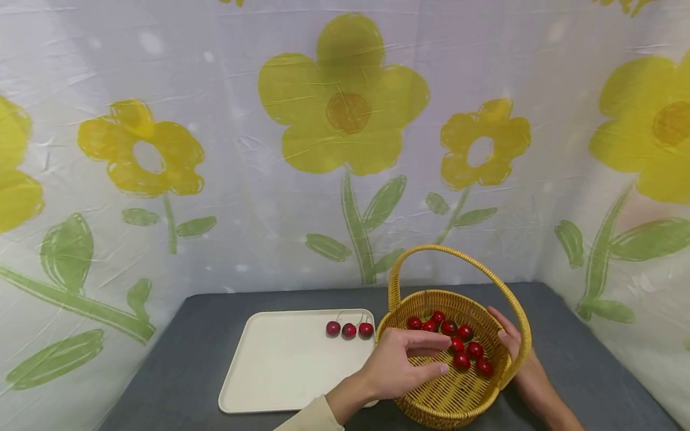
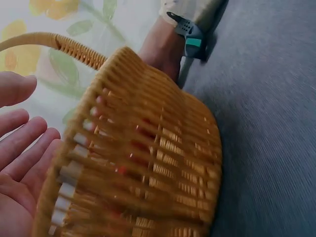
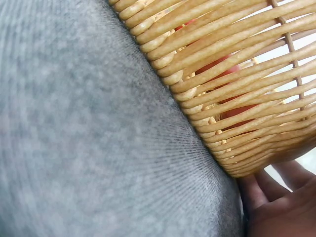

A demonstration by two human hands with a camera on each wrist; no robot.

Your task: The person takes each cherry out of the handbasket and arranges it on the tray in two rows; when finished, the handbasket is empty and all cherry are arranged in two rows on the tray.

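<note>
A wicker basket (image 1: pixel 447 410) with a tall arched handle stands at the right, with several dark red cherries (image 1: pixel 462 360) inside. My left hand (image 1: pixel 401 364) is over the basket's left side, its fingers nearly straight and pointing right, with nothing held. In the left wrist view, the left palm and fingers (image 2: pixel 29 148) show beside the basket's rim. At the basket's right side, my right hand (image 1: pixel 525 365) holds the wall, its thumb near the rim. The right wrist view shows fingers (image 3: pixel 291 175) against the outer weave; their tips are hidden.
A cream rectangular tray (image 1: pixel 291 365) lies left of the basket, its right edge partly behind the left hand. Three stemmed cherries (image 1: pixel 349 331) sit in its far right corner. Dark grey cloth (image 1: pixel 199 335) covers the table, and a flower-printed curtain (image 1: pixel 242 239) surrounds it.
</note>
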